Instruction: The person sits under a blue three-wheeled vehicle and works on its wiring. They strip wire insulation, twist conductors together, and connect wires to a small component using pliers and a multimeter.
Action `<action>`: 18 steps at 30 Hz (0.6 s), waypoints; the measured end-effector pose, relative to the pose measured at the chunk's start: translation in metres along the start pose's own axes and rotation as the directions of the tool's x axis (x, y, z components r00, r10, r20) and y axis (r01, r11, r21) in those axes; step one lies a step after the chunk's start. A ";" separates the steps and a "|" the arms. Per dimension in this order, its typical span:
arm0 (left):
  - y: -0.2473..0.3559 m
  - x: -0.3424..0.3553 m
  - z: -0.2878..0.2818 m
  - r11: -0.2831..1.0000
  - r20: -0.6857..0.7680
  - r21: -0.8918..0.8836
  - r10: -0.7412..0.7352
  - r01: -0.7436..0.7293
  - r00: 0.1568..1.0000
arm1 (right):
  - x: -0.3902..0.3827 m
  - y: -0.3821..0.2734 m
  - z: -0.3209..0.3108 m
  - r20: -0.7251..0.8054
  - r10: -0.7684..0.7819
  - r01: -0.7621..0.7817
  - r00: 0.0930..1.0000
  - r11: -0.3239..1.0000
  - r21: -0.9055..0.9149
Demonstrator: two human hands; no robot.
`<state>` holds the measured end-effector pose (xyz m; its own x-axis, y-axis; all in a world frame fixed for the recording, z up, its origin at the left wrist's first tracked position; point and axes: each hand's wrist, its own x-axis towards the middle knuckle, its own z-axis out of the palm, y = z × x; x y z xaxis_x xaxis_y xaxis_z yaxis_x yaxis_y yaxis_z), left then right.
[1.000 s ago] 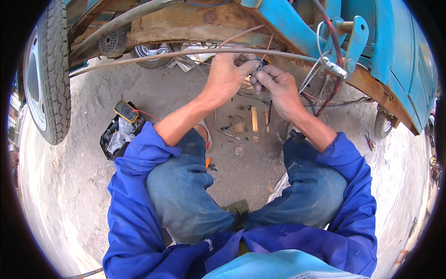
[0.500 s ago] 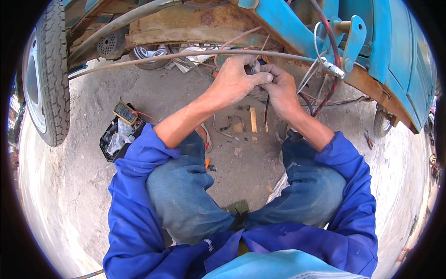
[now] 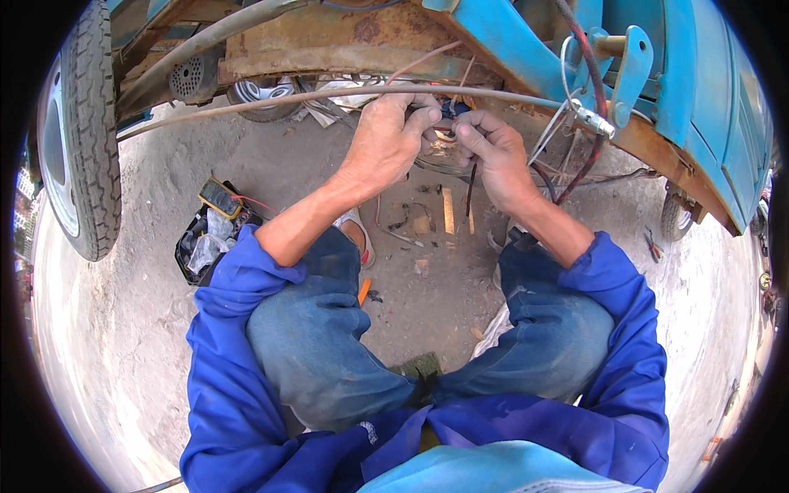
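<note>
Beneath the rusty underside of a blue vehicle frame (image 3: 526, 66), my left hand (image 3: 386, 140) and my right hand (image 3: 493, 160) face each other, fingers pinched around short wires (image 3: 445, 131), whose ends are partly hidden by my fingertips. A dark cable (image 3: 470, 189) hangs below my right hand. Just above my left hand runs a long brownish tube (image 3: 296, 97). To the right of my hands a red-and-black hose (image 3: 597, 123) passes a silver fitting (image 3: 593, 121) on pale cables.
A wheel (image 3: 90, 140) stands at the left. On the dusty ground (image 3: 140, 312) lie a black case (image 3: 189, 267) with bags and a yellow multimeter (image 3: 220, 197), an orange tool (image 3: 363, 292), pliers (image 3: 653, 246) and scraps. My bent legs (image 3: 304, 345) are spread below.
My hands have drawn apart since half a second ago, the left shifting left and slightly up, exposing wire between the fingers.
</note>
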<state>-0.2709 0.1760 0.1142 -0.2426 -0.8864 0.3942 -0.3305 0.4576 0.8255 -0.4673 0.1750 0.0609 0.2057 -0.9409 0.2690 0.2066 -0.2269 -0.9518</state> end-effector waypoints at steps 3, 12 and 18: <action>-0.002 -0.001 0.002 1.000 -0.029 0.003 0.014 -0.014 0.999 | 0.001 -0.001 0.000 0.028 0.003 -0.004 1.000 0.999 0.034; -0.008 0.014 0.012 0.999 -0.073 -0.010 0.048 -0.049 0.996 | -0.002 -0.003 0.003 0.090 0.032 -0.031 0.995 0.999 -0.010; -0.013 0.017 0.018 0.986 -0.025 -0.162 0.027 -0.031 0.999 | -0.003 -0.005 0.001 0.060 0.044 -0.040 0.997 0.997 -0.063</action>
<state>-0.2870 0.1563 0.1027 -0.2284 -0.8752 0.4264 -0.1711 0.4672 0.8674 -0.4677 0.1788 0.0647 0.2720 -0.9331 0.2354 0.1373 -0.2045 -0.9692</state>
